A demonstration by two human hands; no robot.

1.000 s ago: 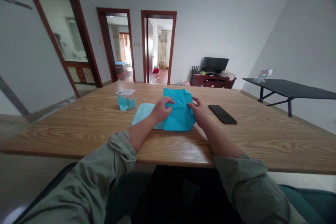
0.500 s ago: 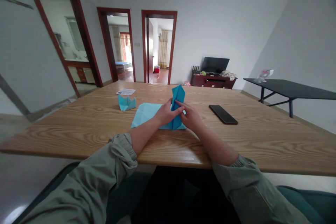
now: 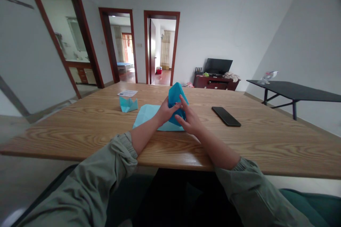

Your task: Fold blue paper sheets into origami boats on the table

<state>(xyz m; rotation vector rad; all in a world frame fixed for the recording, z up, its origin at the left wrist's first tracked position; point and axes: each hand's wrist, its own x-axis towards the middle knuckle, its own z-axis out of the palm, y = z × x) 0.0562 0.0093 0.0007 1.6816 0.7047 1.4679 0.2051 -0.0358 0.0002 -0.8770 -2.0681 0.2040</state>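
My left hand (image 3: 165, 112) curls around the side of the folded blue paper (image 3: 176, 95), its fingers closed firmly on the layers. The paper is lifted off the table (image 3: 80, 138) and tilted upward, just above the right end of the pale blue sheet (image 3: 145, 118), near the middle of the table. My right hand (image 3: 189, 120) is right beside it, with the fingers spread and the tips at the paper's front. From this view I cannot tell whether they pinch it or only touch it.

With my 2 hands this close, I judge it best to keep the left grip steady and let the right fingertips do the fine work. Light, even pressure should keep the creases crisp and stop the paper from crumpling.

Toward the far edge of the table lie a small folded paper crown shape (image 3: 128, 105) and a printed leaflet (image 3: 127, 93). A black smartphone (image 3: 226, 116) lies flat to the right of my hands, well clear of the paper.
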